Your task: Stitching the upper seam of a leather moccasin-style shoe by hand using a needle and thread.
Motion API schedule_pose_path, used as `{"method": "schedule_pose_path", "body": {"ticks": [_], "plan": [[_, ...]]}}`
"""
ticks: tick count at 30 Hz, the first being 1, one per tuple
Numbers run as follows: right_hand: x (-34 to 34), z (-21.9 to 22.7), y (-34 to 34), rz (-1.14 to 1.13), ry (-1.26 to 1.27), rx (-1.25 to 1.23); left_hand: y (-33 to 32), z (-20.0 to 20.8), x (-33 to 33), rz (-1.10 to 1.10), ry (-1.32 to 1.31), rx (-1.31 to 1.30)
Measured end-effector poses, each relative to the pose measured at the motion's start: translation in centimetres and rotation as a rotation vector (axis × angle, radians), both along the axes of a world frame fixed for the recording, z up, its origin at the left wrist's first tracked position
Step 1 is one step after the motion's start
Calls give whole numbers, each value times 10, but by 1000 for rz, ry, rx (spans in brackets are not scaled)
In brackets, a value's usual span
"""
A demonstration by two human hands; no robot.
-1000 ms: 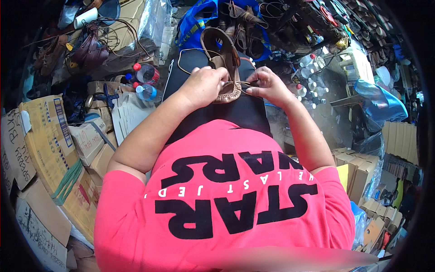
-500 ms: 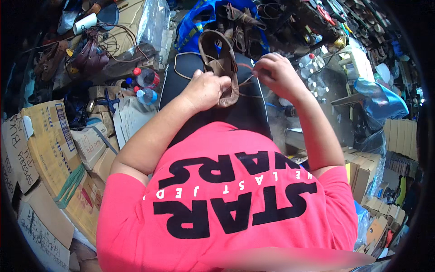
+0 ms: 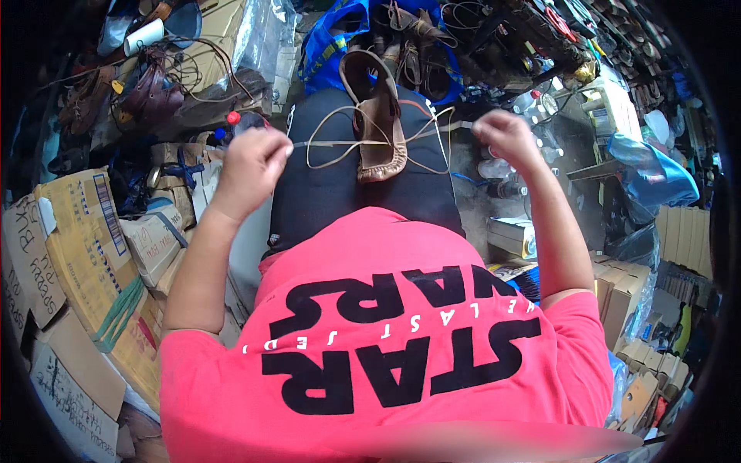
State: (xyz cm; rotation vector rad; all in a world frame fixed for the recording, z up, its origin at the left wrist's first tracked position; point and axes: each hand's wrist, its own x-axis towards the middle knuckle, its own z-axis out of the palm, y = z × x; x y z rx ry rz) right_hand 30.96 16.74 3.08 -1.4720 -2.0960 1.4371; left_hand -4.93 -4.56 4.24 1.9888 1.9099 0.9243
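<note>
A brown leather moccasin shoe (image 3: pixel 380 147) rests upright across my dark-trousered thighs, its gathered toe toward me and its opening away. A thin tan lace (image 3: pixel 336 143) runs out from both sides of its front part, with a loose loop on each side. My left hand (image 3: pixel 251 166), off to the left of the shoe, is closed in a pinch on one end of the lace. On the right, my right hand (image 3: pixel 503 137) pinches the other end. Both hands are clear of the leather, and the lace stretches between them.
A blue bag (image 3: pixel 328 58) with more brown leather pieces lies beyond my knees. Cardboard boxes (image 3: pixel 81 224) crowd the left side. Plastic bottles (image 3: pixel 494 168) stand to the right, near a blue plastic sheet (image 3: pixel 656 174). A red-capped bottle (image 3: pixel 234 118) is behind my left hand.
My left hand has let go of the shoe and moved left with a lace end. My right hand has moved further right. The lace is now drawn out to both sides.
</note>
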Motion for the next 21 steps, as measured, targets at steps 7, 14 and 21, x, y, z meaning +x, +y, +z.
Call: {"method": "schedule_pose_path", "body": {"ticks": [7,14,21], "plan": [[-101,34,-45,299,994,-582,39,31,96,-610,-1167,-315],[67,5,6,268,-434,292,-24,1,-84,312,310,-309],[55,-17,-8,231,-284,351,10,-2,-22,226,152,-97]]}}
